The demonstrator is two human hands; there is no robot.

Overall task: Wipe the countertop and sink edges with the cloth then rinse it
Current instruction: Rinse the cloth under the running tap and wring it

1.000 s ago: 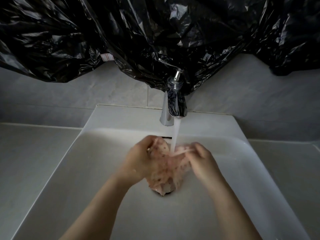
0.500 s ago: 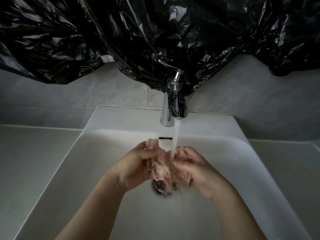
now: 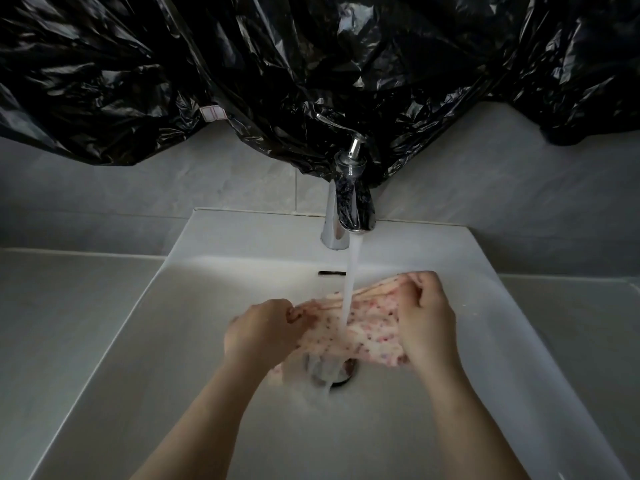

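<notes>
A pale pink speckled cloth (image 3: 367, 327) is stretched out over the white sink (image 3: 194, 341), above the drain (image 3: 341, 375). Water runs from the chrome faucet (image 3: 346, 216) straight onto the middle of the cloth and streams off below it. My left hand (image 3: 259, 332) grips the cloth's left end with curled fingers. My right hand (image 3: 424, 317) grips the right end, held a little higher and farther back. Part of the cloth hangs hidden behind both hands.
Grey countertop (image 3: 69, 306) lies left of the sink, and more countertop (image 3: 588, 323) lies to the right. Black plastic sheeting (image 3: 277, 64) hangs over the tiled wall and drapes onto the faucet handle. An overflow slot (image 3: 331, 273) sits in the basin's back wall.
The cloth was bunched between both hands under the stream; now my hands have pulled apart and the cloth is spread out between them, the right hand moving right and back.
</notes>
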